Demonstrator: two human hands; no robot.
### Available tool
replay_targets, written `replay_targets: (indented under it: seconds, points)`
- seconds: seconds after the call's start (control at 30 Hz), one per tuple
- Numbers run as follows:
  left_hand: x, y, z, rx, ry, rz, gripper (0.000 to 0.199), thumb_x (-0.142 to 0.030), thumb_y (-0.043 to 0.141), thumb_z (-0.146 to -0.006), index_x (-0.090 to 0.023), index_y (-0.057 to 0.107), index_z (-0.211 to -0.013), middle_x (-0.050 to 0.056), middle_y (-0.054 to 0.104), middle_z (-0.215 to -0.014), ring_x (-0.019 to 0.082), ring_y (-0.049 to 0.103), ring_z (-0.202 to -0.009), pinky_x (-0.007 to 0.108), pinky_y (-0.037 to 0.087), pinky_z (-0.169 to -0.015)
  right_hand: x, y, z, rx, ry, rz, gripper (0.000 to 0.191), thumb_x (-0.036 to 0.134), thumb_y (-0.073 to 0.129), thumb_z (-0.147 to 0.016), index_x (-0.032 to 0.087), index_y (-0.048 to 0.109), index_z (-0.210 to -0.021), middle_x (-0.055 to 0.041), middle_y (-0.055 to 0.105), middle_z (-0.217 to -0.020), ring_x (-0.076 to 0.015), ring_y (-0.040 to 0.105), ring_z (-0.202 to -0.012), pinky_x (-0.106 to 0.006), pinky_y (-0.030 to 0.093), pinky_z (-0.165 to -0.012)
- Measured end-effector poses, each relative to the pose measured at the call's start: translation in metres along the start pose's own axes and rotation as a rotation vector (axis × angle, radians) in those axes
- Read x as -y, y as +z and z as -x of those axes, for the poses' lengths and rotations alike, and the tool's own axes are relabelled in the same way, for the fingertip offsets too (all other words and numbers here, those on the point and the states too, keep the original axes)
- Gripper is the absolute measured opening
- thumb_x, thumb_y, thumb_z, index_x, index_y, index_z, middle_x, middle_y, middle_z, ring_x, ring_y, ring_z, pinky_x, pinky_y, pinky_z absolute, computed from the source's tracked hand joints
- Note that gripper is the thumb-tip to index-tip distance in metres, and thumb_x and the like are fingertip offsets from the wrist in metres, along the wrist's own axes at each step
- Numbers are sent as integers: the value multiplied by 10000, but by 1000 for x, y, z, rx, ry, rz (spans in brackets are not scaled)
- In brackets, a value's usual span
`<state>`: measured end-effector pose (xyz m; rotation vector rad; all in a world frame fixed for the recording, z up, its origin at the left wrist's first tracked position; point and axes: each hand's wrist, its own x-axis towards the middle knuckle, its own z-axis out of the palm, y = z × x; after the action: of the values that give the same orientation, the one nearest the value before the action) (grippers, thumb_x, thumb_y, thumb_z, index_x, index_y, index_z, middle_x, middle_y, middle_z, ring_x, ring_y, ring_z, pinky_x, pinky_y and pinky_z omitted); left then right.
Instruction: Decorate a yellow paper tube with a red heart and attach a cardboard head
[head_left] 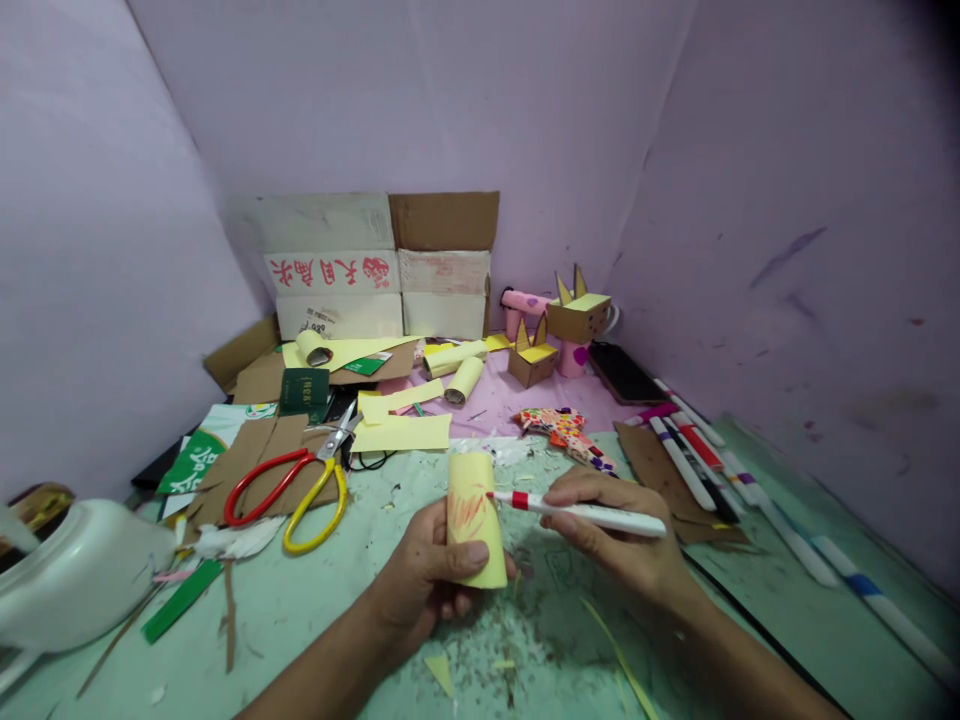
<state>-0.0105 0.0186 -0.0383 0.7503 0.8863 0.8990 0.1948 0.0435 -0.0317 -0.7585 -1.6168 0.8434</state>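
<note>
A pale yellow paper-covered tube (pixel 480 535) stands nearly upright in my left hand (pixel 439 560), whose thumb lies across its lower front and whose fingers wrap behind it. Red-orange strokes mark the middle of the tube. Between the thumb and fingers of my right hand (pixel 615 520) is a white marker (pixel 619 519) with a red band. The marker points left, and its red tip is at the tube's right side, by the strokes; whether it touches cannot be told for certain.
Scissors (pixel 330 467) with red and yellow handles lie at left, near a white teapot (pixel 90 570). Yellow tubes (pixel 464 381) and small cardboard boxes with pointed ears (pixel 534 362) sit behind. Several markers (pixel 682 465) and a phone (pixel 628 372) lie at right.
</note>
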Motion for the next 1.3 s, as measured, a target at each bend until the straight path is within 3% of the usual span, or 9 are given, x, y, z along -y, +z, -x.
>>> replay_targets:
  seconds: [0.23, 0.63, 0.83, 0.97, 1.3]
  points:
    - [-5, 5, 2, 5, -14, -1, 567, -412, 844, -502, -116, 575, -903, 94, 710, -664, 36, 406, -331, 153, 185, -298, 2, 2, -1, 7, 4, 5, 72, 254, 727, -771, 196, 767, -787, -58, 719, -674, -195, 644, -596, -300, 495, -552]
    - [-5, 5, 1, -43, 1, -133, 551, -398, 814, -524, -114, 582, -935, 84, 706, -688, 24, 377, -320, 146, 192, -283, 1, 2, 0, 13, -47, 56, 93, 155, 711, -771, 211, 758, -827, -48, 728, -725, -190, 659, -646, -297, 503, -588]
    - [-4, 8, 3, -128, 65, -241, 468, -376, 786, -586, -129, 569, -919, -23, 588, -576, 18, 346, -322, 144, 210, -290, 2, 2, 1, 0, -52, 91, 82, 157, 702, -766, 209, 757, -800, -45, 725, -695, -191, 655, -614, -294, 494, -561]
    - [-6, 10, 4, -149, 56, -272, 476, -388, 770, -601, -133, 554, -940, -25, 583, -581, 25, 368, -327, 143, 214, -290, 3, 4, 0, -47, -66, 144, 78, 151, 702, -769, 207, 749, -798, -34, 727, -704, -177, 661, -615, -271, 494, -561]
    - [-1, 11, 0, -152, 66, -310, 460, -414, 748, -588, -147, 522, -887, -41, 563, -528, 31, 370, -313, 144, 255, -287, 6, 10, 5, -11, -55, 164, 63, 167, 693, -788, 189, 744, -817, -30, 735, -725, -162, 676, -630, -241, 509, -582]
